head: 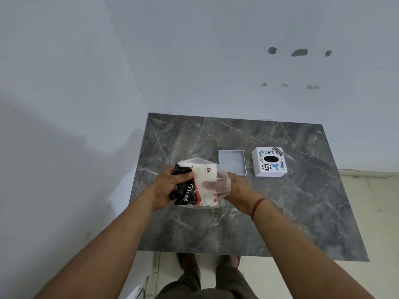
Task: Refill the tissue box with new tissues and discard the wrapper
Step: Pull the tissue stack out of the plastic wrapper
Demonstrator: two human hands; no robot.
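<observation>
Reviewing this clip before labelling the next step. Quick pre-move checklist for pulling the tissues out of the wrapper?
1. Tissue pack held: ok, left hand grips its dark printed end.
2. Wrapper open: ok, the clear plastic hangs loose at the right end and the right hand is at it.
3. Tissues free of wrapper: not ok, the stack still sits inside the plastic.
4. Box ready: ok, the grey tray lies open on the table, the white stickered cover apart to its right.
5. Tray empty: ok, nothing shows in it.
6. Bin for wrapper: cannot tell, none in view.
</observation>
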